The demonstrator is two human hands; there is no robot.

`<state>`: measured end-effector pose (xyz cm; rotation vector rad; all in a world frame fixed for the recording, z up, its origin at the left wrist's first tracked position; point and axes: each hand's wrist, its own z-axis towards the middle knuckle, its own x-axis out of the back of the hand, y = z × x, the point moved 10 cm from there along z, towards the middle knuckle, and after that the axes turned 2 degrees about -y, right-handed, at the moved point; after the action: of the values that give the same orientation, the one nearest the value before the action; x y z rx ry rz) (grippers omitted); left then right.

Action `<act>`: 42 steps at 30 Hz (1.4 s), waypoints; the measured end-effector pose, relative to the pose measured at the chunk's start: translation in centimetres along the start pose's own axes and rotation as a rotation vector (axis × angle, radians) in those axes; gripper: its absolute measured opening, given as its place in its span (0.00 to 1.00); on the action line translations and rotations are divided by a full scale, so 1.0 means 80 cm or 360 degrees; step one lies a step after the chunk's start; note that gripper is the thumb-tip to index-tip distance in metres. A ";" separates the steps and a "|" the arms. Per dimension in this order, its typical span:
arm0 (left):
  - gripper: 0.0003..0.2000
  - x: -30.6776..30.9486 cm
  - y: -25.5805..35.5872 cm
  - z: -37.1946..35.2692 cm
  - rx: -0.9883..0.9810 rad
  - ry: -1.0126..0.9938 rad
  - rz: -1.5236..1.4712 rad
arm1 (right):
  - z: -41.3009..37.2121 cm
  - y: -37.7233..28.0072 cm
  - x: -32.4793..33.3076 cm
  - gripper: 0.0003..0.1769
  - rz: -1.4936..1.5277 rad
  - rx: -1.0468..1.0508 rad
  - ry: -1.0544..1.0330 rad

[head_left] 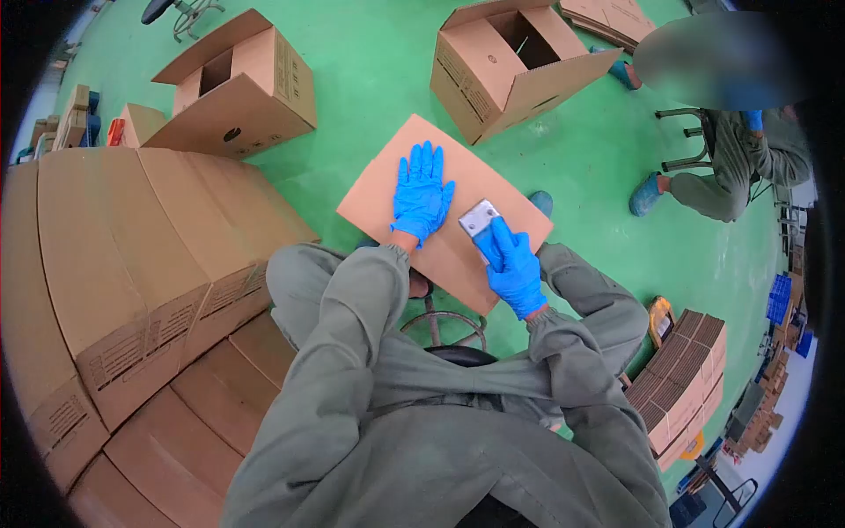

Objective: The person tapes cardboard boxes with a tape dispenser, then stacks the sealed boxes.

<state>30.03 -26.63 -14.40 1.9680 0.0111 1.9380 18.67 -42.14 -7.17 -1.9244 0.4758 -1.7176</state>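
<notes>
A flat brown cardboard piece [444,255] lies across my knees, set at an angle. My left hand [422,195], in a blue glove, rests flat on its upper left part with the fingers stretched out. In my right hand [512,271], also blue-gloved, is a small silver metal hand tool [478,218]. Its flat head with round marks lies over the cardboard's right part, apart from my left hand. The gloved fingers wrap round the tool's rear and hide it, so its exact kind does not show.
Large cartons [167,264] are stacked close on my left. Two open boxes stand ahead, one left [242,88] and one right [510,66]. Bundled flat cardboard [678,370] sits at my right. Another person [722,167] is seated at the far right on the green floor.
</notes>
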 end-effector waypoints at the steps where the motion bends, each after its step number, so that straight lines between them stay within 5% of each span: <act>1: 0.36 0.003 -0.003 0.007 0.0001 0.0027 0.0001 | 0.008 -0.005 0.003 0.43 -0.0010 0.0021 0.0015; 4: 0.32 0.050 0.005 0.010 -0.0063 0.0247 0.0009 | 0.009 -0.019 0.013 0.41 0.0040 0.0079 0.0043; 6: 0.29 0.041 -0.029 0.021 0.0470 -0.0171 -0.1133 | 0.010 -0.032 0.013 0.40 -0.0011 0.0222 0.0045; 7: 0.29 0.051 -0.028 0.024 0.0484 -0.0158 -0.1141 | 0.009 -0.033 0.012 0.40 -0.0018 0.0237 0.0034; 9: 0.31 0.018 0.001 0.014 0.0593 -0.0825 -0.1515 | 0.007 -0.025 0.005 0.40 -0.0031 0.0105 -0.0026; 10: 0.31 0.026 0.004 0.013 0.0605 -0.0803 -0.1529 | 0.006 -0.029 0.005 0.40 -0.0042 0.0128 -0.0037; 12: 0.33 0.033 0.025 0.020 0.0354 -0.0911 -0.1216 | 0.008 -0.035 0.010 0.42 -0.0049 0.0171 -0.0026; 17: 0.34 0.024 0.021 0.018 0.0192 -0.0659 -0.1305 | 0.011 -0.036 0.003 0.43 -0.0114 0.0167 -0.0119; 21: 0.29 0.030 -0.060 0.036 0.0118 0.0186 -0.0826 | 0.041 -0.070 0.005 0.45 -0.0225 0.0147 -0.0319; 23: 0.28 0.078 -0.149 0.046 0.0407 0.0236 -0.0818 | 0.064 -0.098 0.003 0.46 -0.0201 0.0187 -0.0373; 28: 0.26 0.066 -0.320 0.105 0.0559 -0.0031 -0.0441 | 0.149 -0.151 -0.056 0.39 -0.0388 0.0132 -0.0766; 35: 0.31 -0.202 -0.256 0.074 0.0390 -0.0773 -0.0716 | 0.179 -0.140 -0.098 0.37 -0.0563 0.0115 -0.1003; 37: 0.37 -0.205 -0.279 0.043 0.0905 -0.0456 -0.0675 | 0.171 -0.142 -0.097 0.39 -0.0547 0.0231 -0.1000; 38: 0.43 -0.230 -0.285 0.031 0.1024 -0.0782 -0.0794 | 0.170 -0.144 -0.098 0.39 -0.0551 0.0237 -0.1010; 42: 0.45 -0.121 -0.276 0.049 0.0793 -0.0849 -0.0560 | 0.172 -0.159 -0.097 0.43 -0.0617 0.0189 -0.1125</act>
<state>38.94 -9.67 -29.61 2.5295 0.7048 1.2204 30.21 -25.51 -6.89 -2.4562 -0.2700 -1.0964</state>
